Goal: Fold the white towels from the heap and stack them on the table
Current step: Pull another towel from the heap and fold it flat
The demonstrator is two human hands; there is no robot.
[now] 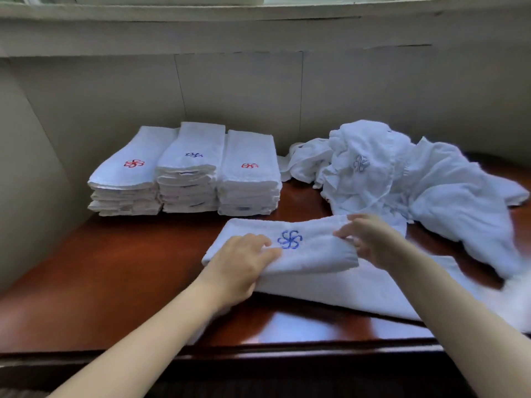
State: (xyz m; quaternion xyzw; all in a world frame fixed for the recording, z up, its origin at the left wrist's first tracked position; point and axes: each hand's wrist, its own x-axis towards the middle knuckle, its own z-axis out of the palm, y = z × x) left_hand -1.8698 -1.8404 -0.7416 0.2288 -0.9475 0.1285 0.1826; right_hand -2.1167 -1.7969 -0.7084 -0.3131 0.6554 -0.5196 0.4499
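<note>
Head view: my left hand (244, 262) grips near-left edge of folded towel (310, 251), thumb under, fingers curled over top. My right hand (370, 239) pinches its right end, fingers bent. Blue pinwheel emblem (289, 239) between my hands. Towel heap (402, 179) beyond right hand. Three folded stacks (186, 173) beyond left hand, on table (120, 271).
</note>
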